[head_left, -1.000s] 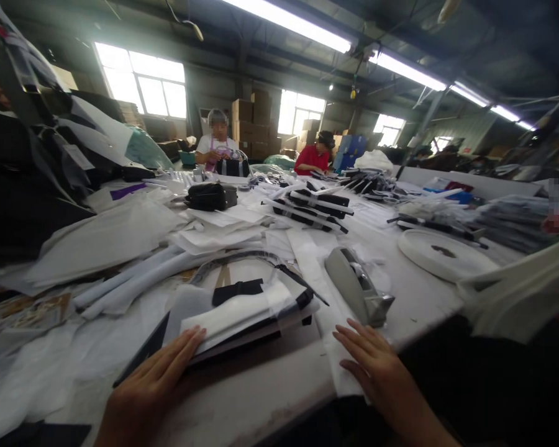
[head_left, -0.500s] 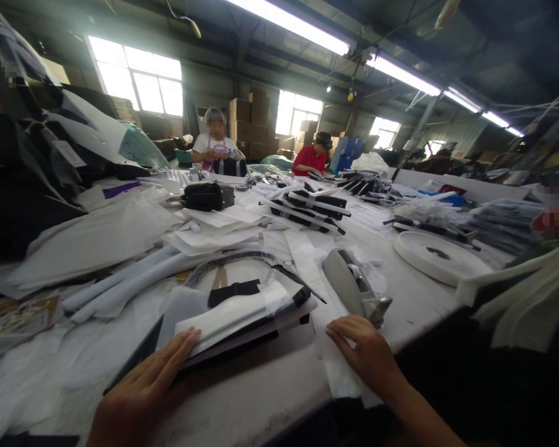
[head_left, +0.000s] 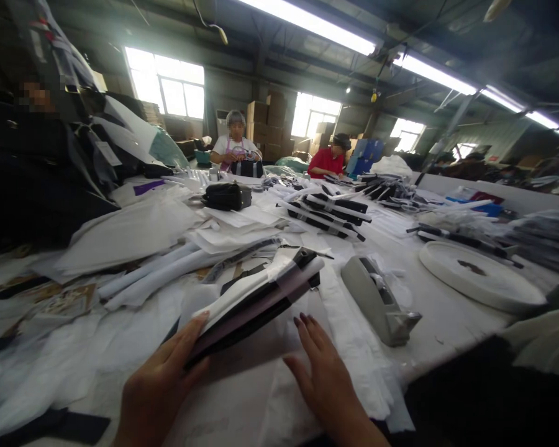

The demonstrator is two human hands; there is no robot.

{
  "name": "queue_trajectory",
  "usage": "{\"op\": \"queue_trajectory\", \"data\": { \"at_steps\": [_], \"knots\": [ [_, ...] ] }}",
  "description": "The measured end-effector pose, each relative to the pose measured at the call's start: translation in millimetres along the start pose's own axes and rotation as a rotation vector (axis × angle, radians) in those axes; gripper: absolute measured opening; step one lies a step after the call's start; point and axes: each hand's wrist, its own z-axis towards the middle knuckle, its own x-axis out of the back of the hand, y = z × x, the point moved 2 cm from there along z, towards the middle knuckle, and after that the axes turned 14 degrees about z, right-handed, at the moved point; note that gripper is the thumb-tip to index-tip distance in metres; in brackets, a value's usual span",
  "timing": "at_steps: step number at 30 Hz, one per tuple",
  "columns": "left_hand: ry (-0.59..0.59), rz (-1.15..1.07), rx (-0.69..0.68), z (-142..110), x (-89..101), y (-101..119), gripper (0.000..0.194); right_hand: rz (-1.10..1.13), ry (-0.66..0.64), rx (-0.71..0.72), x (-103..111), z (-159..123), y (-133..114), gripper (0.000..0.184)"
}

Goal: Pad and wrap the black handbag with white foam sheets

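Note:
My left hand (head_left: 163, 372) grips the near left end of a flat black bag piece (head_left: 254, 320), fingers on top and thumb beneath. A white packing strip (head_left: 242, 287) lies along its upper face, with clear tape across the far end. Its long edge faces me, tilted up off the table. Behind it a plastic-wrapped curved handle (head_left: 242, 253) shows in part. My right hand (head_left: 328, 379) is open, fingers apart, just right of the bag piece and holding nothing. Beside it lies a stack of thin white sheets (head_left: 361, 347). A grey tape dispenser (head_left: 377, 301) stands beyond that hand.
A white roll of strip (head_left: 479, 273) lies at right. Strapped black pieces (head_left: 326, 214) and a black bag (head_left: 228, 195) lie farther back. Loose white sheets (head_left: 135, 230) cover the left side. Two people (head_left: 237, 146) work across the table; another person sits at far left.
My left hand has tipped the bag piece up, so its layered edge now shows. My right hand has moved left from near the tape dispenser and spread its fingers. The view has shifted left.

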Motion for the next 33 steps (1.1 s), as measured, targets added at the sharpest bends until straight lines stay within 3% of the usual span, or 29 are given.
{"op": "queue_trajectory", "data": {
  "at_steps": [2,4,6,8,11,15,21,25,29,33],
  "knots": [
    [-0.002,-0.009,-0.014,-0.3,0.9,1.0,0.050,-0.056,-0.077,-0.026,-23.8,8.5,1.3,0.073],
    [-0.003,-0.019,-0.027,0.7,2.1,1.6,0.049,-0.016,-0.247,0.013,-40.7,18.5,-11.2,0.082],
    [0.000,-0.029,-0.020,2.8,3.0,0.6,0.048,0.099,-0.452,0.138,-46.8,28.3,-32.1,0.077],
    [-0.001,-0.035,-0.004,5.1,3.1,-1.6,0.048,0.191,-0.552,0.227,-44.8,36.1,-49.2,0.070],
    [-0.003,-0.047,0.034,7.7,3.0,-5.3,0.048,0.144,-0.475,0.147,-44.5,41.6,-54.4,0.074],
    [0.023,-0.067,0.054,10.4,4.9,-6.2,0.046,0.103,-0.473,0.107,-66.6,41.7,-52.2,0.080],
    [0.022,-0.059,0.036,14.3,7.7,-2.3,0.044,0.067,-0.378,0.129,-89.6,48.4,-65.2,0.057],
    [0.038,-0.042,-0.040,11.6,8.2,3.7,0.042,0.040,-0.287,0.160,-83.4,15.6,-56.2,0.045],
    [0.076,-0.020,-0.163,9.8,6.5,14.4,0.040,0.005,-0.377,0.223,-76.2,-15.4,-41.2,0.060],
    [0.112,0.001,-0.232,13.9,8.9,23.2,0.039,0.027,-0.474,0.188,-74.8,-12.5,-43.0,0.065]
  ]
}}
